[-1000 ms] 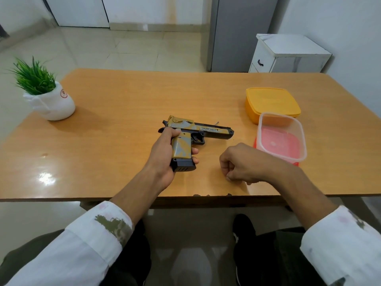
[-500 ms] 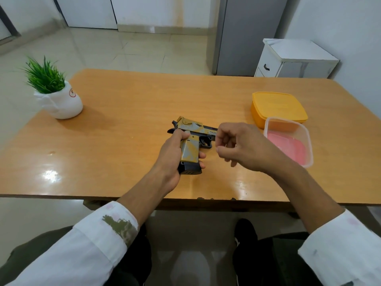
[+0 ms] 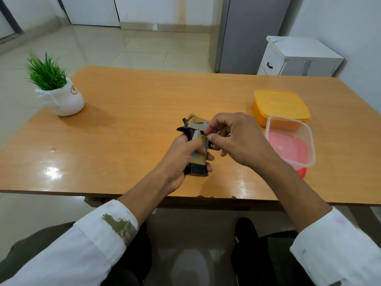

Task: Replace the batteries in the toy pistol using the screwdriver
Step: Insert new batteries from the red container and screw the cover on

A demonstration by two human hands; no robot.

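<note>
Toy pistol: held over the table, close to the middle of its near edge; grip wrapped by the left hand; right hand curled, thumb and forefinger pinched at the frame above the grip, contents of the pinch not discernible. Risk, as judged: any small part freed here could be dropped over the near edge and lost.

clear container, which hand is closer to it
Right. The right hand is at the toy pistol, just left of the clear container; the left hand grips the pistol's handle, farther left.
</note>
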